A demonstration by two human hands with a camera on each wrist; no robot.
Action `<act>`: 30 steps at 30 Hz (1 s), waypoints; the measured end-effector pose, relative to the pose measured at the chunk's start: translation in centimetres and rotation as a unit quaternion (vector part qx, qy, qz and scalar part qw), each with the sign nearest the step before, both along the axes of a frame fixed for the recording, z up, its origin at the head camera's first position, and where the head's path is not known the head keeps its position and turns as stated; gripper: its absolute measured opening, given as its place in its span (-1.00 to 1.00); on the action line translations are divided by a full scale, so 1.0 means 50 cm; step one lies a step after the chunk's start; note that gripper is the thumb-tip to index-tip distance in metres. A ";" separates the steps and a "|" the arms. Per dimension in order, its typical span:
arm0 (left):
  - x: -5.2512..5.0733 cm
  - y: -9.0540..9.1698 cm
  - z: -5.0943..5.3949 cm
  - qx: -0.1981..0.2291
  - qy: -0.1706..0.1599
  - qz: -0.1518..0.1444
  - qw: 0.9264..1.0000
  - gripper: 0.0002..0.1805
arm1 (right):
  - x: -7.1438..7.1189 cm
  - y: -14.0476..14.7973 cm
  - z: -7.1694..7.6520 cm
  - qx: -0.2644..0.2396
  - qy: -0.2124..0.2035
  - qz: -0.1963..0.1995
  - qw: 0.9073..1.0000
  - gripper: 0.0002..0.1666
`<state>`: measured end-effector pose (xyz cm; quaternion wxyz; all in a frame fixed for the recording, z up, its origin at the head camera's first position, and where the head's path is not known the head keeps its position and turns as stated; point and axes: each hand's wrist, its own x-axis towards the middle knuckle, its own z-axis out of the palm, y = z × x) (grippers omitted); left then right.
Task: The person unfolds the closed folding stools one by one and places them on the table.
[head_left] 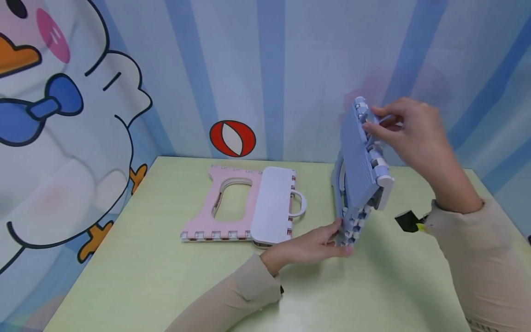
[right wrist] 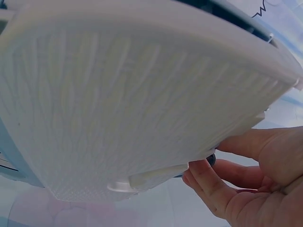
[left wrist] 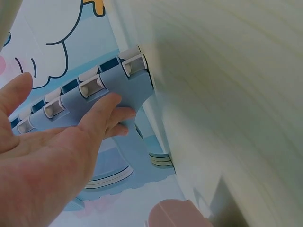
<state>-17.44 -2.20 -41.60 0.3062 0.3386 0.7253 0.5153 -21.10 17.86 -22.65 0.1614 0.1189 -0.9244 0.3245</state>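
A light blue folding stool [head_left: 358, 157], partly unfolded, stands tilted above the right side of the table. At its upper edge my right hand [head_left: 415, 133] pinches the stool near its handle, thumb and fingers together. Its white ribbed top [right wrist: 123, 109] fills most of the right wrist view, with the right hand [right wrist: 255, 175] at the edge. Low on the stool, my left hand [head_left: 311, 249] supports the hinged side. Fairly straight fingers of the left hand [left wrist: 71, 142] lie against the blue panel, with the thumb spread apart.
A pink folding stool [head_left: 238, 174] with a white top and a loop handle lies folded flat on the pale green table [head_left: 166, 286], left of the blue one. Behind the table hangs a striped blue backdrop [head_left: 307, 69] with a cartoon duck [head_left: 83, 184].
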 end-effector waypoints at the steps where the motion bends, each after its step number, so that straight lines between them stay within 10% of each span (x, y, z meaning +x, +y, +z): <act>1: 0.000 0.000 0.000 0.001 0.000 0.000 1.000 -0.14 | 0.000 -0.001 0.000 0.001 0.000 0.001 1.000 -0.48; 16: -0.006 0.001 -0.002 0.014 -0.006 0.002 1.000 -0.17 | -0.003 -0.009 0.001 -0.002 -0.003 0.006 1.000 -0.48; 25: 0.004 0.000 0.012 -0.102 0.144 0.069 0.982 -0.01 | -0.001 -0.008 -0.001 -0.013 -0.006 0.007 1.000 -0.48; 30: 0.011 0.003 0.023 -0.124 0.172 0.108 0.971 0.03 | -0.001 -0.007 -0.001 -0.012 -0.005 0.008 1.000 -0.48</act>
